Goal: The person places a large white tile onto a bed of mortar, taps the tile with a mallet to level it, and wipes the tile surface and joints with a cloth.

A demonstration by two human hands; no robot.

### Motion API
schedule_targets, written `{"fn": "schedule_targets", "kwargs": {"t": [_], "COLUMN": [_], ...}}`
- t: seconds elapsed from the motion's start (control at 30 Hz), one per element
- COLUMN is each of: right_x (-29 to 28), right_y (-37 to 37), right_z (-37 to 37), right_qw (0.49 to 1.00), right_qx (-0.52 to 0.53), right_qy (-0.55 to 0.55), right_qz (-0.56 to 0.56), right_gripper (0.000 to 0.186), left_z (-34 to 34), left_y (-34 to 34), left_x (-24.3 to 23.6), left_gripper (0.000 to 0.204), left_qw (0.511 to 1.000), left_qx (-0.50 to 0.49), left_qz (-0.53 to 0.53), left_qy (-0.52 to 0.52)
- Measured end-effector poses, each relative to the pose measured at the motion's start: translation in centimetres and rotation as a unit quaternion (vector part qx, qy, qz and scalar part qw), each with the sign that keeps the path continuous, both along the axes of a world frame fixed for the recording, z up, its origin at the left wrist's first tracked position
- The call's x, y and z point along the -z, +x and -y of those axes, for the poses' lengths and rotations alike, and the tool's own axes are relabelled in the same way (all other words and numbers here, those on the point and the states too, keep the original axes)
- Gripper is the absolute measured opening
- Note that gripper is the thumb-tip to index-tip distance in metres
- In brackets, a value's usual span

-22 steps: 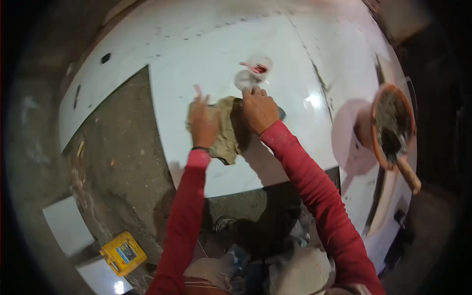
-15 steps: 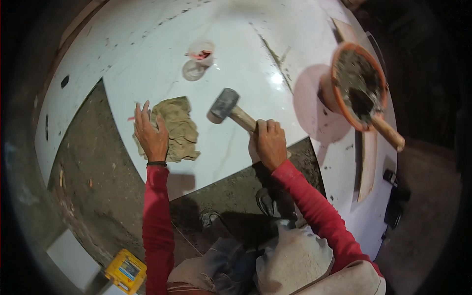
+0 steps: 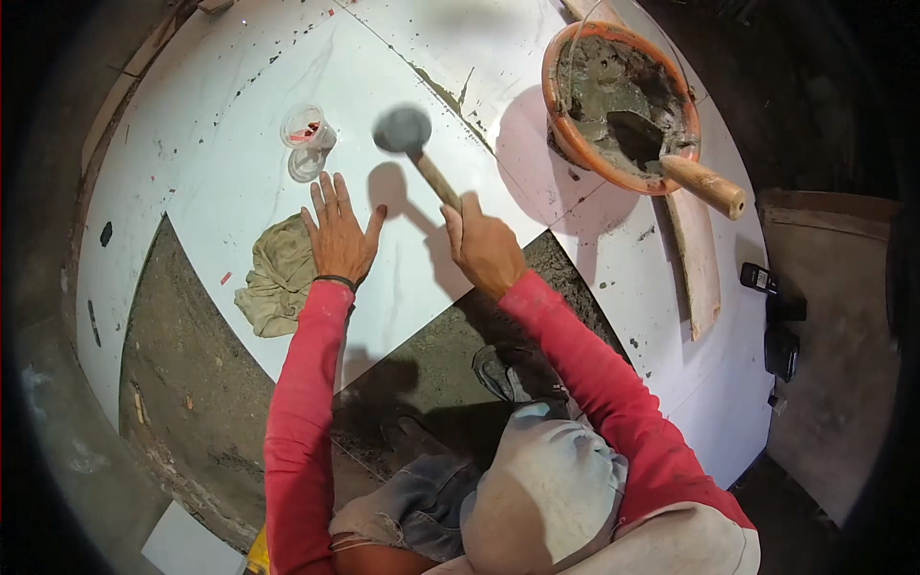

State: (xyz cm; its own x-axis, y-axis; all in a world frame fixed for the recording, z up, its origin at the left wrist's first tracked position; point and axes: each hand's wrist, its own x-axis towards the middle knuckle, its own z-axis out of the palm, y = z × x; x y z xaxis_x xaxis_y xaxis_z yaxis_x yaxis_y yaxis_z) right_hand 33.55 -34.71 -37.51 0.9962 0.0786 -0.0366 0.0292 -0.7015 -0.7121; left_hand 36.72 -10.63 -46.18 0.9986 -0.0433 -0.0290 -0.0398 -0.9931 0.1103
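My left hand (image 3: 340,237) rests with spread fingers on the large white marble-look tile (image 3: 220,201), just beside a crumpled olive cloth (image 3: 271,287). My right hand (image 3: 484,249) grips the wooden handle of a mallet (image 3: 402,129), whose dark, blurred head is raised over the tile and casts a shadow on it. Above my left fingertips stand a clear plastic cup (image 3: 305,125) with small red pieces in it and another clear cup or lid against it. My shoes and legs are partly visible below the tile's near edge.
An orange bucket (image 3: 563,134) of grey mortar holds a tool with a wooden handle (image 3: 704,187) at upper right, over a wooden strip (image 3: 695,287). Dark small devices (image 3: 781,350) lie on the right. Bare mortar floor (image 3: 177,345), a loose tile (image 3: 187,541) and a yellow container (image 3: 257,561) show left.
My right hand has lifted the mallet from beside the cloth and swung its head up and forward. My left hand has moved off the cloth's middle onto the tile to its right.
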Motion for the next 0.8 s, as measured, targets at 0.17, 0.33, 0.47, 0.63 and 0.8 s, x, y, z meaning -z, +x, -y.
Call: {"fn": "schedule_targets", "kwargs": {"t": [0.17,0.33,0.47,0.63,0.8], "right_x": [1.0,0.9,0.5,0.9,1.1], "right_y": [1.0,1.7,2.0,2.5,4.0], "right_z": [0.1,0.3,0.3,0.7,0.8], "right_qw": [0.974,0.994,0.982,0.995,0.995], "right_qx": [0.019,0.052,0.051,0.052,0.049], "right_qy": [0.145,0.071,0.126,0.044,0.037], "right_qz": [0.172,0.058,0.129,0.072,0.083], "right_gripper": [0.028,0.031,0.025,0.019,0.019], "left_z": [0.4,1.0,1.6,2.1,3.2], "left_y": [0.3,1.1,1.9,3.1,4.2], "left_x": [-0.9,-1.6,-2.6,-4.5,-5.5], "left_gripper": [0.099,0.098,0.101,0.114,0.138], "left_qw": [0.999,0.996,0.993,0.982,0.979], "left_qx": [0.007,-0.017,-0.025,-0.019,0.012], "left_qz": [-0.025,-0.082,-0.116,-0.190,-0.206], "left_qy": [0.021,0.017,0.022,0.007,0.007]}}
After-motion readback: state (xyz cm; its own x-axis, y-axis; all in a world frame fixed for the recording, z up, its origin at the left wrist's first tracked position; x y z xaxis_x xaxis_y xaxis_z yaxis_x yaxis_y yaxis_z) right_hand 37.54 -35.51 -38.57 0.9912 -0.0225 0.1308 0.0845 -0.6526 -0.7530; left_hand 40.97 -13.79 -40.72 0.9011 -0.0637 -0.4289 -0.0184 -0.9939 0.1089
